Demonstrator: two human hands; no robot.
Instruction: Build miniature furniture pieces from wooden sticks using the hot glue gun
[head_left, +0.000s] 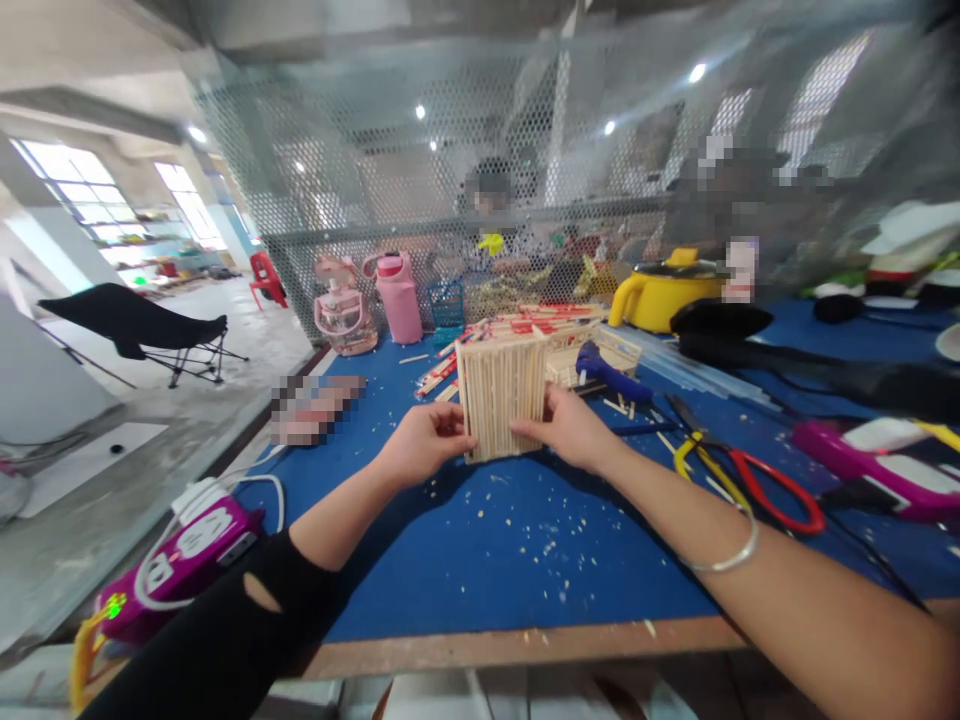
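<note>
A box-like piece made of pale wooden sticks (501, 400) stands upright in the middle of the blue table, held from both sides. My left hand (426, 440) grips its lower left edge, thumb in front. On the opposite side, my right hand (566, 425) has its thumb across the front face and its fingers around the right edge. Behind the box lies a pile of sticks in red and white wrappers (525, 322). A low stick frame (626, 352) sits behind to the right, with a blue-handled tool (611, 375) against it.
Red-handled scissors (776, 490), yellow-handled pliers (694, 455) and a purple tool (877, 470) lie right. A yellow pot (664, 298) and pink bottle (400, 300) stand behind. At left is a purple case (180, 560) with a cable. Mesh (360, 150) rises behind; a person (491, 215) is beyond.
</note>
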